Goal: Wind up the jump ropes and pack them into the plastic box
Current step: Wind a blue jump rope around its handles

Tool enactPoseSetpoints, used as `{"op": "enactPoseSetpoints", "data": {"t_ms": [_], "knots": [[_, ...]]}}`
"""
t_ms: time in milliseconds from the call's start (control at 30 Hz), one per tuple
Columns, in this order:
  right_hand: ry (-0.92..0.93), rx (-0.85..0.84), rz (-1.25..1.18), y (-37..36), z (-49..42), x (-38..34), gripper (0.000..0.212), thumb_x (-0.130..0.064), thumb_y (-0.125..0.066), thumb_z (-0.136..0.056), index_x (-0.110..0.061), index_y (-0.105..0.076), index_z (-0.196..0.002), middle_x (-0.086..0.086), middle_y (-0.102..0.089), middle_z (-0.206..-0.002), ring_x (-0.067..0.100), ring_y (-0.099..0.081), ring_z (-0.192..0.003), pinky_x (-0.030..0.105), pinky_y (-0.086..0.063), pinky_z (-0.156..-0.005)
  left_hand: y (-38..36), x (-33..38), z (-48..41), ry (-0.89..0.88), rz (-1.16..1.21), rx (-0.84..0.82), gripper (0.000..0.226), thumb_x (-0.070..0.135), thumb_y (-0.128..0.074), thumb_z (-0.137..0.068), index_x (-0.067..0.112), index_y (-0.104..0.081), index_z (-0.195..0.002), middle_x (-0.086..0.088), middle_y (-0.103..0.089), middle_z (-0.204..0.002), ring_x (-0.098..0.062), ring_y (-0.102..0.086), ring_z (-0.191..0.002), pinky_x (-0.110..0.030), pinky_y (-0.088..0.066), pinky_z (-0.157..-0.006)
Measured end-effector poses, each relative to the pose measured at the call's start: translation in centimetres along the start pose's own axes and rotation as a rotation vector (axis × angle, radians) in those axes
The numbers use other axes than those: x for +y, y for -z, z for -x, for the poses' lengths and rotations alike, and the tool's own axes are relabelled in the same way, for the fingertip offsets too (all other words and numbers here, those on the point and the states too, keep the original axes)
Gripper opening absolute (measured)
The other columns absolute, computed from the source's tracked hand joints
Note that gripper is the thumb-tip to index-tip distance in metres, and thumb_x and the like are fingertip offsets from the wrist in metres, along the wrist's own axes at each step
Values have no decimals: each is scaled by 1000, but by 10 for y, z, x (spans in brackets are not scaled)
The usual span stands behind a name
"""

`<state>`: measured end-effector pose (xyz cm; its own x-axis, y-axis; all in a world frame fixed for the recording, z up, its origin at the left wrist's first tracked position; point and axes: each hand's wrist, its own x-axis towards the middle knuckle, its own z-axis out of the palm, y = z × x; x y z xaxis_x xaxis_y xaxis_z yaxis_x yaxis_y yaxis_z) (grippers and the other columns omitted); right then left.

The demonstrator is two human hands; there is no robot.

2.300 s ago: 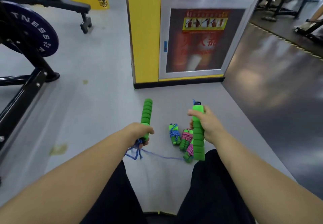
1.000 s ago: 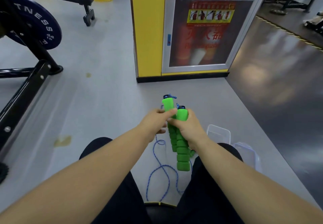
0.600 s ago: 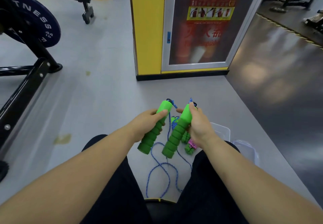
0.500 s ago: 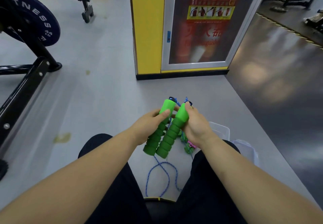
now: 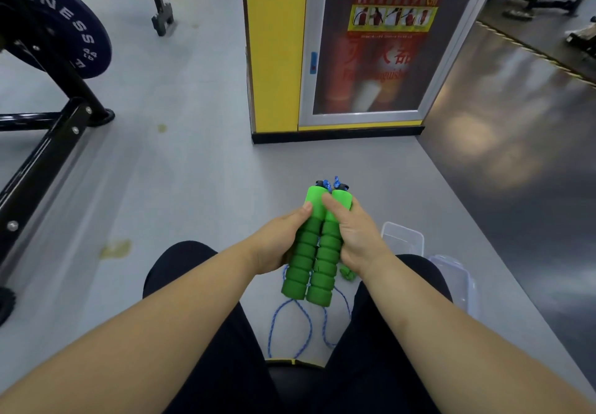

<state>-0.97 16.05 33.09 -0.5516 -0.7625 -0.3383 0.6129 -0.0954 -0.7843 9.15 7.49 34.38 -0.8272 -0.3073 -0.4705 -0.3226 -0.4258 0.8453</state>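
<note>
Two green foam handles [image 5: 304,265] lie paired, my left hand [image 5: 277,244] gripping one, my right hand [image 5: 356,236] the other; blue rope [image 5: 290,323] hangs unwound, plastic box [image 5: 403,236] waits.

Two green ribbed foam handles [image 5: 322,271] held touching, side by side; blue rope [image 5: 310,328] loops below; clear plastic box [image 5: 403,239] right, probably open-topped.

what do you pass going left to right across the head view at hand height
black rack frame → yellowish floor stain → left hand → green handle it holds → second green handle → right hand holding it → clear plastic box → second clear plastic piece
</note>
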Motion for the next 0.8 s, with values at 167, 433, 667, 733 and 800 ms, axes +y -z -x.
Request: {"op": "enactPoseSetpoints", "data": {"t_ms": [167,433,667,733,800], "knots": [[39,-5,7,0,3,5,38,-9,-71,-73,-10,-52,-107,16,-61,-101,32,-63,-92,50,-54,-84,-3,-3,0,-40,-122,31,33,48,-35,-97,26,-58,-105,2,-68,-99,-13,-66,-89,-29,-54,-78],[1,66,-160,-2,1,3,43,-3,-63,-82,-6,-48,-122,20,-57,-104,28,-64,-77,40,-57,-62,3,-12,-2,-18,-176,70,39,47,-57,-86,11,-65,-101,-9,-71,-96,-24,-68,-86,-41,-55,-86],[65,116,-155,-1,0,9,36,-1,-62,-83,-9,-48,-115,23,-54,-110,28,-62,-82,39,-57,-62,6,-15,-3,84,-173,-63,42,39,-53,-91,3,-60,-113,-16,-69,-105,-30,-67,-95,-45,-52,-91],[70,110,-155,1,2,12,31,-1,-62,-83,-11,-49,-109,22,-55,-110,28,-62,-83,41,-57,-64,6,-16,-3,89,-172,-75,43,41,-53,-91,3,-60,-113,-17,-68,-105,-31,-66,-96,-46,-52,-91],[78,105,-153,2,4,13,29,0,-62,-83,-13,-49,-106,21,-55,-109,27,-63,-83,42,-56,-66,5,-19,-5,95,-164,-85,44,42,-52,-92,4,-59,-113,-17,-68,-106,-32,-66,-96,-47,-52,-90]]}}
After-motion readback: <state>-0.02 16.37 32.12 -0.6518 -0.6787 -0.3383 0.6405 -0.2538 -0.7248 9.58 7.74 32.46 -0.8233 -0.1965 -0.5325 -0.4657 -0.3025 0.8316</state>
